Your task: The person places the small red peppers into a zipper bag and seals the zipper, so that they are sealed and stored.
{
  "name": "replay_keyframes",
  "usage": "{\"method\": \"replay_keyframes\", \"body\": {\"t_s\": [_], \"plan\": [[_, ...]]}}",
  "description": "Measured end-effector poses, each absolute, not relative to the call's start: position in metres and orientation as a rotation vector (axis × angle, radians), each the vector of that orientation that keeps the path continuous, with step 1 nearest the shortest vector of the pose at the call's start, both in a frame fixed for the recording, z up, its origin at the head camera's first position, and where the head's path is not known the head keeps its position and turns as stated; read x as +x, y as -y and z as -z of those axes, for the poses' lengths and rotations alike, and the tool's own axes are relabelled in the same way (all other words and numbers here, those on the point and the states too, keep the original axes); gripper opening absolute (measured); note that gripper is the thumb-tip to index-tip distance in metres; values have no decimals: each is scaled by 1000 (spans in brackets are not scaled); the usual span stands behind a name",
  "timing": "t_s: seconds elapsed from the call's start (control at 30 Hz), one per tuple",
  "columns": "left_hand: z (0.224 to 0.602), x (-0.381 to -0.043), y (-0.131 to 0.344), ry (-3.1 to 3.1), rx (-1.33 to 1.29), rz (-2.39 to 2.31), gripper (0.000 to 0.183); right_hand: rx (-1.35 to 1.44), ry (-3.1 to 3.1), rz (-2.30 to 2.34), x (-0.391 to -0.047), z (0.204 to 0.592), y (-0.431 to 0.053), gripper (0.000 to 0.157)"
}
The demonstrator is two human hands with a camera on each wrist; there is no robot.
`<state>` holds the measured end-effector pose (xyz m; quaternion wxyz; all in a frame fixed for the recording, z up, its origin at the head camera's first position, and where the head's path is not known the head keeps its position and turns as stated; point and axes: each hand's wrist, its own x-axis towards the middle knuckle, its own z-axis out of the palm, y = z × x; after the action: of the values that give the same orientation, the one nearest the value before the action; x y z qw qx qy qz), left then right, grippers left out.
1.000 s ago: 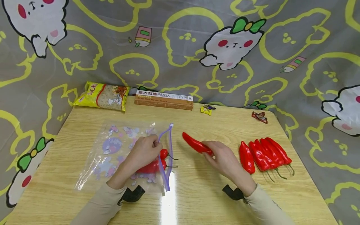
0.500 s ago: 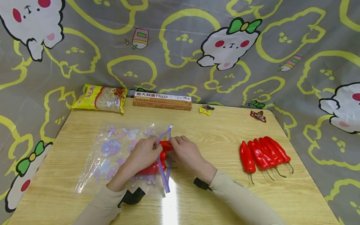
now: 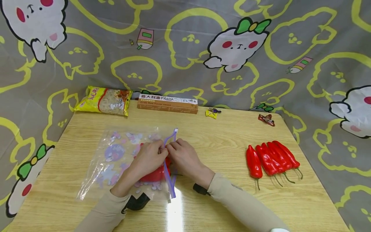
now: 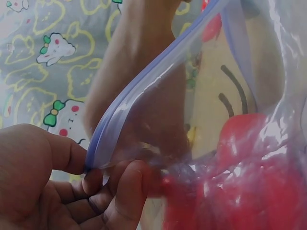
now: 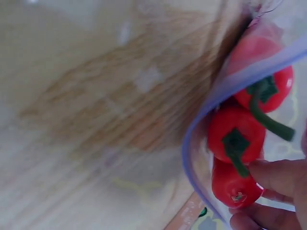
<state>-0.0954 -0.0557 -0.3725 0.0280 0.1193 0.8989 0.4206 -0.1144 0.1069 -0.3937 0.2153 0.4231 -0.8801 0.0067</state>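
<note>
A clear zip bag (image 3: 114,151) with pastel prints lies on the table, its mouth edged by a purple zip strip (image 3: 168,175). My left hand (image 3: 149,158) pinches the upper side of that mouth between thumb and finger, lifting the film in the left wrist view. Just inside, my right hand (image 3: 186,159) holds a red pepper (image 5: 235,187) by its stem end, which shows no long stalk. Beside it in the bag are other red peppers (image 5: 235,132) with green stalks toward the opening. In the head view both hands meet at the mouth and cover most of the held pepper.
Several red peppers (image 3: 275,159) lie side by side on the right of the table, one (image 3: 254,162) slightly apart. Along the back are a yellow food packet (image 3: 104,100), a pasta box (image 3: 167,103) and two small wrapped snacks, one yellow (image 3: 211,113), one red (image 3: 266,120).
My right hand has swung left from over the table to the bag mouth, and the pepper it carries has slid inside. The left hand has kept its pinch on the edge.
</note>
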Motion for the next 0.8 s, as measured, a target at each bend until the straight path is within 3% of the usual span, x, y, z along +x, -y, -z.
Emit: {"method": "replay_keyframes", "body": {"t_s": [0.4,0.8], "plan": [[372,-96,58,-2749,360,-1355,19,1109,2495,-76,-108,388,-123,20],[372,-97,62,-2659,326,-1441,15,394,2566,-42,-76,382,-274,32]]}}
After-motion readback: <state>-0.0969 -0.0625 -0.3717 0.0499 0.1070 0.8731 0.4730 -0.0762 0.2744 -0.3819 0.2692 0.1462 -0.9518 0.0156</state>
